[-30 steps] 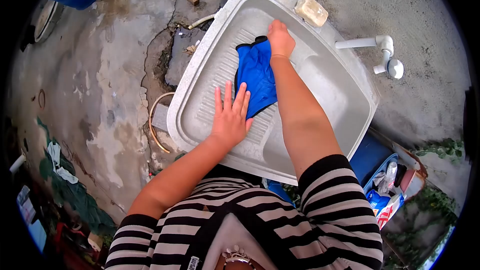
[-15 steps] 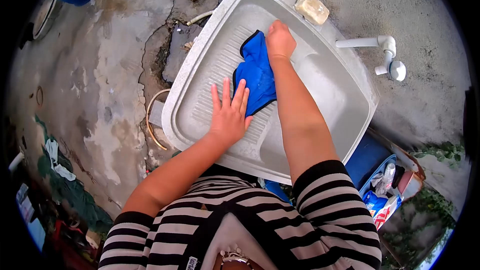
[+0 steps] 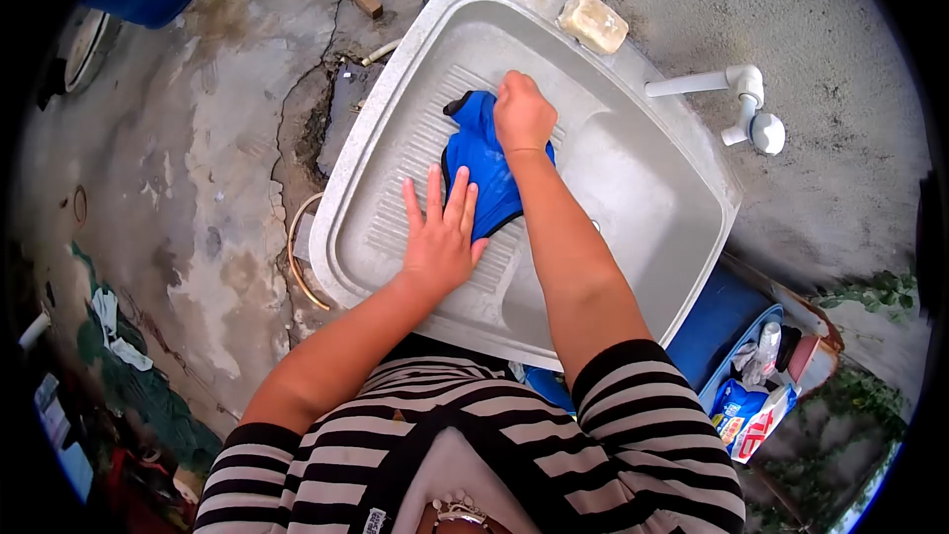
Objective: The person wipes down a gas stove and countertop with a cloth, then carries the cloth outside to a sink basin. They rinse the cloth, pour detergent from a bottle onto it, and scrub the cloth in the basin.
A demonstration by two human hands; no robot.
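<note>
A blue cloth [image 3: 482, 163] with black trim, perhaps a small garment, lies crumpled on the ribbed slope of a grey wash sink [image 3: 381, 193]. My left hand [image 3: 440, 237] rests flat at the cloth's lower left edge, its fingers spread and partly over the fabric. At the upper right of the cloth, my right hand [image 3: 524, 114] is closed in a fist with fabric bunched under it. The fingertips of that hand are hidden from above. My right forearm crosses over part of the cloth and the basin.
A bar of soap [image 3: 593, 22] sits on the sink's back rim. From the wall beside it juts a white pipe with a tap [image 3: 746, 109]. A blue barrel [image 3: 727, 321] and a blue-and-red packet [image 3: 746, 420] are at lower right. Cracked concrete floor [image 3: 213, 198] spreads out left.
My right fist has come down toward me along the cloth, and the fabric's top end is now more bunched and folded. My left hand stays at the lower edge. The view has shifted slightly.
</note>
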